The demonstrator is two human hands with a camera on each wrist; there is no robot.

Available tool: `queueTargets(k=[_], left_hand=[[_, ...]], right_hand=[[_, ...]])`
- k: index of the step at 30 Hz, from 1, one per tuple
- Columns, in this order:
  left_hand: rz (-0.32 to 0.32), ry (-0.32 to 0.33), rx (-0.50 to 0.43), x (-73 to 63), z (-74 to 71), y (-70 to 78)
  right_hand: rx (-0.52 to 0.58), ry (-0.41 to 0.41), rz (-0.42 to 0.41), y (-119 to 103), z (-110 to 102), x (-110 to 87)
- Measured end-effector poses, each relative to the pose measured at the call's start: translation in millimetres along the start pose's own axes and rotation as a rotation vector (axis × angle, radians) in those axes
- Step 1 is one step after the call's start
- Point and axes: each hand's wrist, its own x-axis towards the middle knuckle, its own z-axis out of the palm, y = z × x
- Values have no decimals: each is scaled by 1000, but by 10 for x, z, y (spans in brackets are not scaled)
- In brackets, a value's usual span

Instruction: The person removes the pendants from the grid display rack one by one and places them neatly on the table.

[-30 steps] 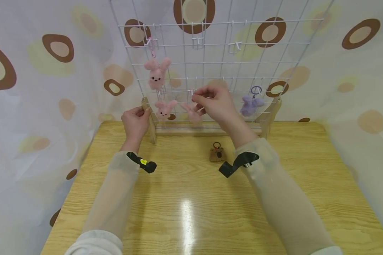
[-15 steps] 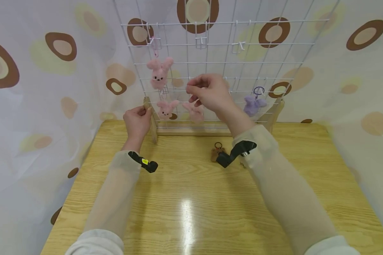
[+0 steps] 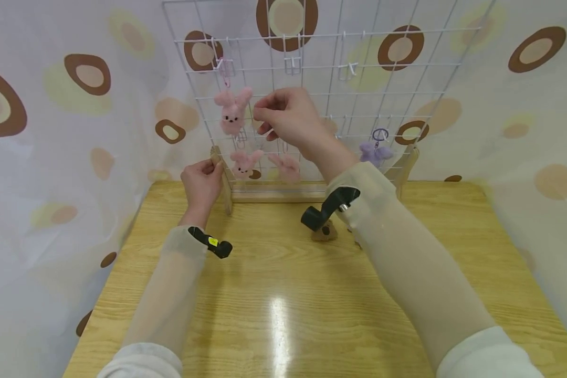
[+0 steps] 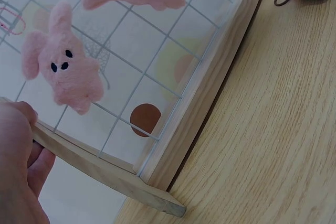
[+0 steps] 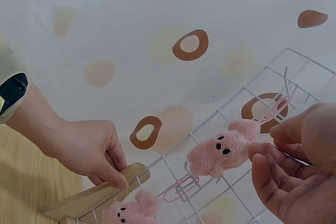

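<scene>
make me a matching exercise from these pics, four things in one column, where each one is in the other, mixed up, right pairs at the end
Things
1. left hand
2. right hand
3. purple plush
4. brown plush

Places
a. on the table
b. gripping the wooden stand
c. hanging on the right of the wire grid
d. beside the upper pink bunny

Pairs: 1-b, 2-d, 3-c, 4-a

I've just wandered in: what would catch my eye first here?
Probably the three pink bunnies hanging on the left half of the wire grid, with the right hand beside the topmost one. The left hand grips the wooden stand at the grid's lower left. A purple plush hangs at the grid's right, and a brown plush is on the table.
</scene>
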Motion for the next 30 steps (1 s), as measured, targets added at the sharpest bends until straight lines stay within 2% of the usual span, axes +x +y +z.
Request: queueTargets(k=[4, 10, 15, 30], left_hand=[[18, 5, 16, 18, -7, 1], [1, 3, 33, 13, -12, -8], [-3, 5, 26, 2, 0, -2], [7, 24, 25, -2, 17, -22]], right_hand=[[11, 9, -1, -130, 76, 74], [-12, 18, 11, -237, 179, 171], [-32, 20, -21, -301, 226, 231], [12, 73, -37, -371, 344, 381]])
